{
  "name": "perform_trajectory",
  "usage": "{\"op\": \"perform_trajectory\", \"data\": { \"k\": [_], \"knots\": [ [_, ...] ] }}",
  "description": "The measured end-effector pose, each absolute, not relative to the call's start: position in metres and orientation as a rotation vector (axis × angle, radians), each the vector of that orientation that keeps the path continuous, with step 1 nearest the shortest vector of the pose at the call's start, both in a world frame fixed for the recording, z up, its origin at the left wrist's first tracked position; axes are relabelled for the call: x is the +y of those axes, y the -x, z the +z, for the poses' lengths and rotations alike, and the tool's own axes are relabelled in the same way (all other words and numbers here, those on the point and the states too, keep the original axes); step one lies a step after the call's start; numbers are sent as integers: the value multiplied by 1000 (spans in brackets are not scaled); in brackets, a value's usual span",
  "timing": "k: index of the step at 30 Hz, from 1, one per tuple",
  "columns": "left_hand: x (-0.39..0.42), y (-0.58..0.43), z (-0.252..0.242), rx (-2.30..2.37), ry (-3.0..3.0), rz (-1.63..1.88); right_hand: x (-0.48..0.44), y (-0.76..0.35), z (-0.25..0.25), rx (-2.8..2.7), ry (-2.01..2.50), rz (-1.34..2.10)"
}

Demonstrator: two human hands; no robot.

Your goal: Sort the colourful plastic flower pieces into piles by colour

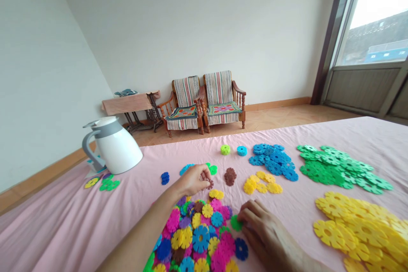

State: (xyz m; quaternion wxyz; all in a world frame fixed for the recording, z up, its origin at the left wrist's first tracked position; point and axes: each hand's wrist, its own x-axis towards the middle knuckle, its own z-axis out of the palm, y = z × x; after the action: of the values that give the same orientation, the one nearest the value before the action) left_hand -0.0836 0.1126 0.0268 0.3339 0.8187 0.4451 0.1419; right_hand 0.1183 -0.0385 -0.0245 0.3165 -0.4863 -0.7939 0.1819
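Note:
My left hand reaches over the cloth with thumb and fingers pinched on a brown notched snowflake disc. Beside it are light green discs, a brown pile and yellow discs. My right hand is closed at the edge of a green snowflake disc, its fingers bent and the thumb partly hidden. Between my arms lies a big mixed heap of coloured discs. One dark blue disc lies close to my right hand.
Sorted piles of blue, green and yellow discs spread over the right of the pink-clothed table. A white jug stands at the left. Small stacks of lime and light blue discs are near the far edge.

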Motion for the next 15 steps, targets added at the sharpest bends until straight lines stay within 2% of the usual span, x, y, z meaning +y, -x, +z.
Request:
{"op": "perform_trajectory", "data": {
  "k": [10,15],
  "knots": [
    [114,45,10,1127,-2122,510,-38,-118,-25,-2084,1290,451],
    [103,70,23,1114,-2254,302,-39,-118,-24,-2078,1276,450]
  ]
}}
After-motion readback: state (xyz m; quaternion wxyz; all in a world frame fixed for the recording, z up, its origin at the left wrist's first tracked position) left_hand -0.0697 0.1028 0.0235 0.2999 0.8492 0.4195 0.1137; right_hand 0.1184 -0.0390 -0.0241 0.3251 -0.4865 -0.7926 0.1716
